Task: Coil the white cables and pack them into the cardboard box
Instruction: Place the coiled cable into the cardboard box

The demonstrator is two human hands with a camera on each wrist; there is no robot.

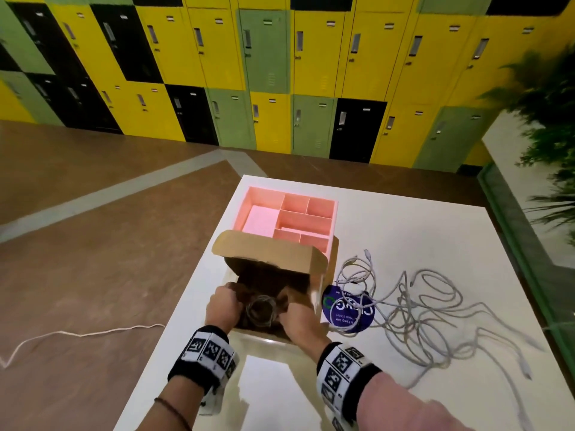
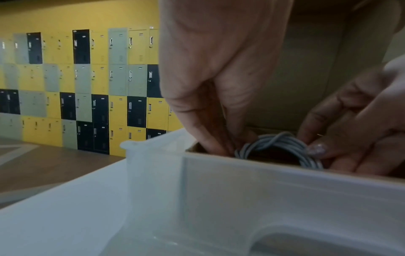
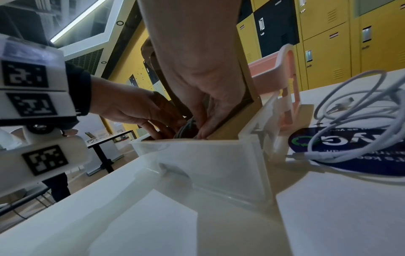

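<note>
— What have you got hold of?

— My left hand (image 1: 221,307) pinches the left side of a coiled white cable (image 1: 260,309), and my right hand (image 1: 299,317) pinches its right side. Both hands are down inside the cardboard box (image 1: 314,292), so the coil sits low in its open mouth.

— How does it handle?

— Light and springy, I'd judge. The loops look soft and slick, likely to spring apart if I let go unevenly, so I hold it at opposite sides, across all the strands at once.

— What's left to do?

— To the right, loose white cables (image 1: 435,318) sprawl tangled on the white counter (image 1: 420,225), some lying over a round blue sticker (image 1: 342,309). They'll snag one another; I'd start from a plug end.

— And the surroundings?

— A pink divided tray (image 1: 289,213) stands just behind the box. Beyond the counter there's a brown floor, then yellow, green and black lockers (image 1: 280,73), and a plant (image 1: 547,98) at far right.
</note>
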